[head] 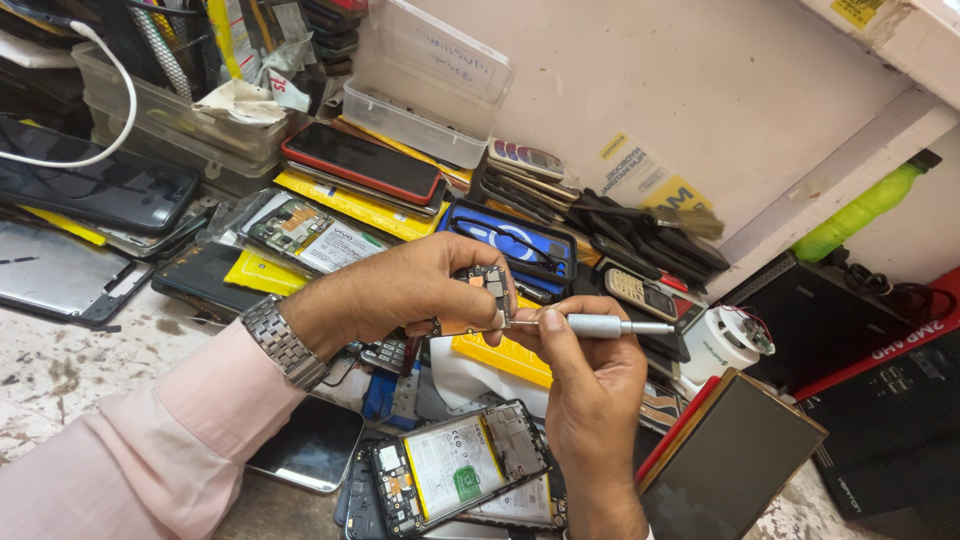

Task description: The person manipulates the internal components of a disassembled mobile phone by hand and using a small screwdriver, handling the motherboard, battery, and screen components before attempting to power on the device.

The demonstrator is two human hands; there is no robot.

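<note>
My left hand pinches a small phone circuit board, held up above the cluttered bench. My right hand grips a slim silver screwdriver lying level, its fine tip touching the edge of the board. A metal watch and a pink sleeve are on my left arm. Right below my hands lies an opened phone with its back off, showing a white battery and bare boards.
Stacked phones and parts cover the bench: a red-cased phone, a dark tablet, keypad handsets, clear plastic boxes. A brown-edged dark panel leans at the right. A green bottle lies on a ledge by the wall.
</note>
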